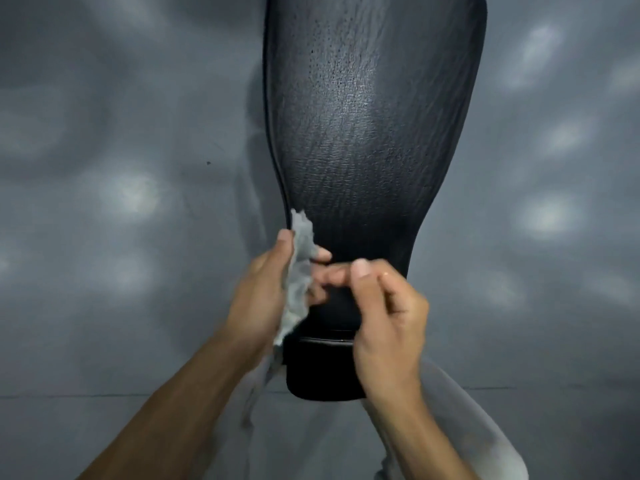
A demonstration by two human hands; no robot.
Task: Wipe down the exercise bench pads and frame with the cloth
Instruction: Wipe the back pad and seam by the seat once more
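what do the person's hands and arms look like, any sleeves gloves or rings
Both hands are bare, with no gloves: the left hand and the right hand. Both forearms are uncovered as far as the frame shows, so no sleeves appear. No watch or wristband is visible. The fingers are motion-blurred, so a ring cannot be ruled out.

Floor (114, 306): grey, glossy, showing pale blotches of reflected light, one dark speck (208, 163) lying toward 10 o'clock. Bench (367, 140): black textured pad, running from 12 to 6 o'clock, standing over the floor.
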